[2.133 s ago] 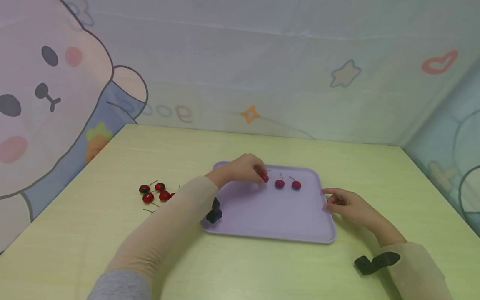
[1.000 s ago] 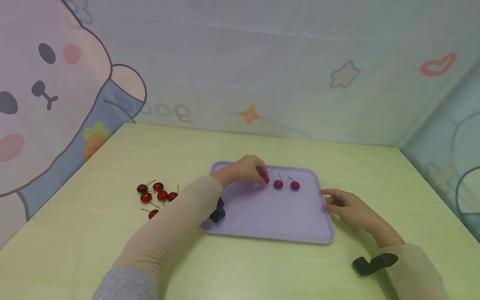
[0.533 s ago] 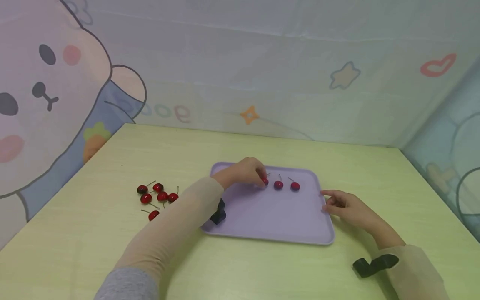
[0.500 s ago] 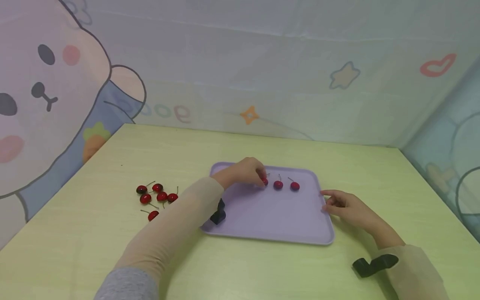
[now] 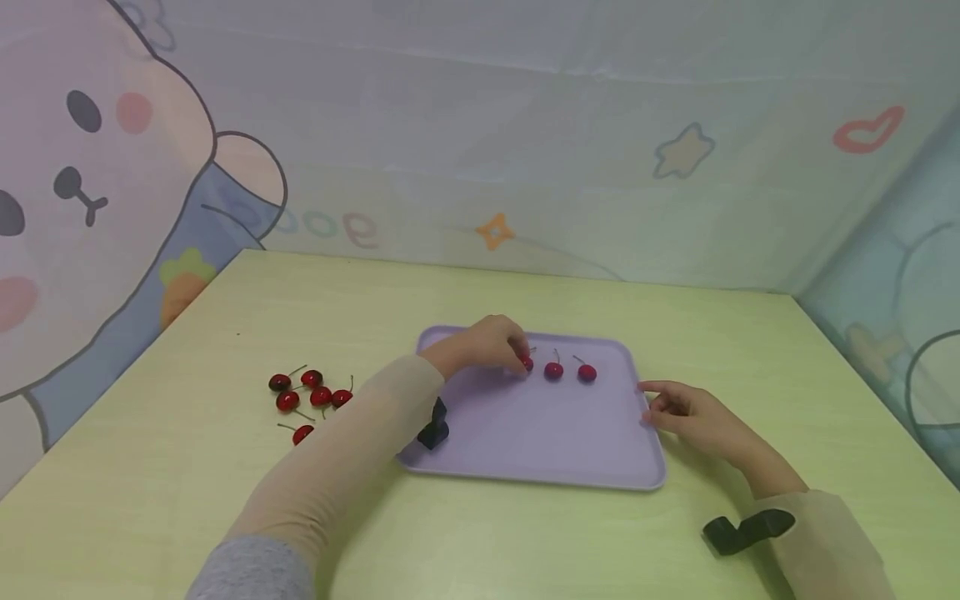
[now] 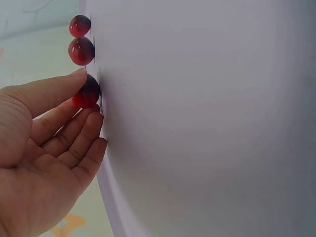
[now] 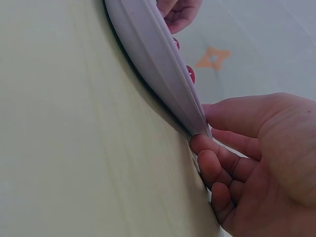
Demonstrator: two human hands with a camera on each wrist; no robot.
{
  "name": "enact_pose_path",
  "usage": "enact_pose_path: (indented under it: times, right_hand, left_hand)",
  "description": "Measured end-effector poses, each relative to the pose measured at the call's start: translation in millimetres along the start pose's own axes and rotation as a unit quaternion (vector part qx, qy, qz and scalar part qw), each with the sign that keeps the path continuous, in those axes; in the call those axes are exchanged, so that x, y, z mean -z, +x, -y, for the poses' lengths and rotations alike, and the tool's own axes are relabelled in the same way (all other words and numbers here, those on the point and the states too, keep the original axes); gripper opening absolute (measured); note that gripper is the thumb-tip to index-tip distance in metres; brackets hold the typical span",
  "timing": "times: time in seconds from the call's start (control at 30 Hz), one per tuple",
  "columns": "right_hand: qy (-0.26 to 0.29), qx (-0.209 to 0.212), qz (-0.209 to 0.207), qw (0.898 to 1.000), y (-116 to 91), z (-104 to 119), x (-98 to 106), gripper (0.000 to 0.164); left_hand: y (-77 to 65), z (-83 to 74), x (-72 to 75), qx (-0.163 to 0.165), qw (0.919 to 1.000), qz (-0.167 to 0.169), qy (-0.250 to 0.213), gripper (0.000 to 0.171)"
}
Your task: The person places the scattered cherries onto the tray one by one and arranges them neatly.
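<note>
My left hand (image 5: 495, 342) reaches over the back of a lilac tray (image 5: 555, 433). Its thumb and index finger pinch a red cherry (image 6: 88, 94) low on the tray surface; the other fingers touch down beside it. Two more cherries, a middle one (image 5: 553, 371) and a right-hand one (image 5: 587, 372), lie in a row with it, stems pointing to the back. At the tray's right side my right hand (image 5: 693, 417) holds the rim between thumb and fingers, as the right wrist view shows closely. Part of the pinched cherry is hidden by the left fingers.
Several loose cherries (image 5: 321, 397) with stems lie on the pale yellow table (image 5: 525, 533) left of the tray, one partly hidden by the left sleeve (image 5: 352, 450). A printed cloth backdrop (image 5: 450, 125) stands behind the table.
Over about two seconds the left hand stays at the same cherry, nudging it only slightly. Its forearm has shifted a little to the right. The right hand keeps its place on the rim.
</note>
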State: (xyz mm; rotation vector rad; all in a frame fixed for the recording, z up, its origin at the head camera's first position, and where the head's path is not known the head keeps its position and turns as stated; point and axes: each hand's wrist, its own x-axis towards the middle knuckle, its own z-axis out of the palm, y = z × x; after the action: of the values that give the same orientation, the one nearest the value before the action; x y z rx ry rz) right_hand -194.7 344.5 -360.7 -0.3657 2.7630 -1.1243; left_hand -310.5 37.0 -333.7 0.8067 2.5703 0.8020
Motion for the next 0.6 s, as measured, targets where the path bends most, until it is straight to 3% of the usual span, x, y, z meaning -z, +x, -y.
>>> enact_pose_path:
  times: [0.6]
  right_hand:
    - [0.004,0.004,0.0,1.0,2.6,-1.4,-1.0,0.049]
  left_hand:
    - [-1.7,-1.6,1.8,0.009,1.0,0.003,0.002,0.021]
